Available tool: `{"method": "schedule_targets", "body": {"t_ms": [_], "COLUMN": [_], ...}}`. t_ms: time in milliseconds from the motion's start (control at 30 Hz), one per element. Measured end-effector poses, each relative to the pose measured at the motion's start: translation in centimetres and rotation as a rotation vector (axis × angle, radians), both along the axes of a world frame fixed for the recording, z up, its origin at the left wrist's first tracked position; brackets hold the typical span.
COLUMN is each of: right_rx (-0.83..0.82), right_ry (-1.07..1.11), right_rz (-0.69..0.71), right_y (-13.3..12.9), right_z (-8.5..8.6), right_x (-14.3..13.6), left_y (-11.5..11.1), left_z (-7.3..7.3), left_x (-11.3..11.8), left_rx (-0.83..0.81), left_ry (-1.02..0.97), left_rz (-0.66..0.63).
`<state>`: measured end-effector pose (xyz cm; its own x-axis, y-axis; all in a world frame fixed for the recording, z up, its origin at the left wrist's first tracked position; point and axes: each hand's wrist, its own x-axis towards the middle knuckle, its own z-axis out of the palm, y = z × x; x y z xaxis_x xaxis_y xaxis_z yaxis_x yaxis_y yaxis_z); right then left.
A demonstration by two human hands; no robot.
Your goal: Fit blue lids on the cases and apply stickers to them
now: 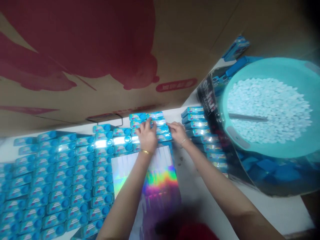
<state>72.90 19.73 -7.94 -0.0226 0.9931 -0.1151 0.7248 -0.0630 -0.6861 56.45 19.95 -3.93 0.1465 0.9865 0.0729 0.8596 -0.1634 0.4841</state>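
My left hand (148, 136) lies over a group of small blue packages (138, 116), its fingers spread across their tops. At the right end of that group, my right hand (177, 132) touches the packages' edge with an extended index finger; its other fingers are bent and partly hidden. A shiny rainbow-reflecting sheet (160, 180) lies under my left forearm, just below the packages.
Many rows of blue packages (82, 178) cover the left side. Another column (196, 125) stands right of my hands. A turquoise basin (282, 151) of white pieces rests over a dark box at right. A large cardboard box (175, 43) stands behind.
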Motion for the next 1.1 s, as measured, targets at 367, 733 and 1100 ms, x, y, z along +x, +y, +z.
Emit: {"method": "schedule_targets", "body": {"t_ms": [367,733,1100], "right_rx": [0.245,0.077,-0.032], "right_ry": [0.075,-0.104,-0.128], "right_rz": [0.11,0.523,0.532], "right_y": [-3.2,-7.4,-6.3], "right_z": [6.0,5.6,5.7], "right_x": [-7.1,-19.7,-20.4], "left_y": [-5.9,-8.9,-12.0], "left_z": [4.5,4.1,2.5], "left_x": [-18.5,-20.7,-21.1], "left_rx": [-0.144,-0.17,0.026], "left_ry": [0.106,0.114,0.117], "left_rz": [-0.198,-0.182,-0.2]}}
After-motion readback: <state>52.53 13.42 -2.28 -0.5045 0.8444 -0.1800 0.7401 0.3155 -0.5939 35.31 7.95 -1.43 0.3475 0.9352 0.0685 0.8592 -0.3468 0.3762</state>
